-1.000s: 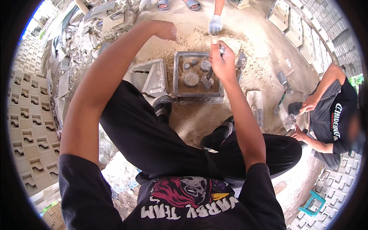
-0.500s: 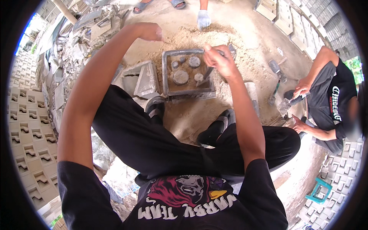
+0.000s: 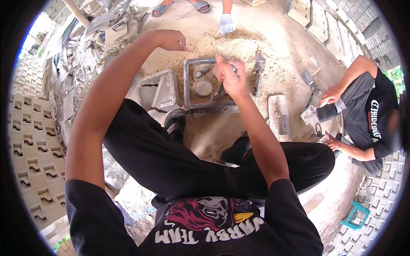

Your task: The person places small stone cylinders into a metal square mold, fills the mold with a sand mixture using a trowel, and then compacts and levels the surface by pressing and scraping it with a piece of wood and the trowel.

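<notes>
A square grey frame mould lies on the sandy ground ahead of my feet. Brown sand and several round grey discs fill its inside, the largest disc left of centre. My right hand is closed around a handle above the frame's right half. Below the fist shows part of a dark narrow blade, apparently a trowel; most of the tool is hidden by the hand. My left hand hovers beyond the frame's far left corner with curled fingers. Whatever it may hold is hidden.
Loose sand is heaped behind the frame. Broken concrete pieces lie left, a grey block right. A co-worker's gloved hand touches the sand; another person crouches right. A green stool stands far right.
My right hand has moved left with the trowel, from the frame's right edge toward its middle. My left hand has shifted slightly right and nearer.
</notes>
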The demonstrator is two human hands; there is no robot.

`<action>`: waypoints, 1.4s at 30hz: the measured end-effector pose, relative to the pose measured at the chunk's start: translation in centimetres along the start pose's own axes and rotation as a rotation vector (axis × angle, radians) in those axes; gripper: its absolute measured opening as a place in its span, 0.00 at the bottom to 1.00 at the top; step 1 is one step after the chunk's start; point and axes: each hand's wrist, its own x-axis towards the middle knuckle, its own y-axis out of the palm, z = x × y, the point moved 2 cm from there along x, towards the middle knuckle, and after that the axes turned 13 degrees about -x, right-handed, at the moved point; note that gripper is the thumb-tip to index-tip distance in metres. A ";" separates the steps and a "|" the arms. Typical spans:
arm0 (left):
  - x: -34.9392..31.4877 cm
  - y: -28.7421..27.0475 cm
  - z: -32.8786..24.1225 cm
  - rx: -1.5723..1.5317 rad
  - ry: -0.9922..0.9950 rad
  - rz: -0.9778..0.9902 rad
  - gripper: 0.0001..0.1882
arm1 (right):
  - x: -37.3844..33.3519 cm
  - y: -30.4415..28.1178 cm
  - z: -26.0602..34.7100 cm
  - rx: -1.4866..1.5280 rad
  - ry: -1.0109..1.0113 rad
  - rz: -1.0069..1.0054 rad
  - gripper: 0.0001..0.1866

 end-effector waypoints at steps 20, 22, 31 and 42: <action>-1.5 0.3 1.0 -0.044 -0.015 -0.003 0.19 | 1.1 5.5 -0.8 -0.344 -0.233 -0.286 0.24; -1.9 0.2 1.8 -0.042 -0.019 -0.003 0.19 | 0.9 6.3 -1.0 -0.426 -0.258 -0.311 0.20; -3.3 0.0 2.7 -0.035 -0.087 -0.031 0.20 | 1.0 7.3 -1.3 -0.469 -0.201 -0.191 0.15; -6.3 -0.4 4.3 0.060 -0.129 -0.096 0.20 | 3.9 8.2 -1.3 -0.545 -0.325 -0.201 0.15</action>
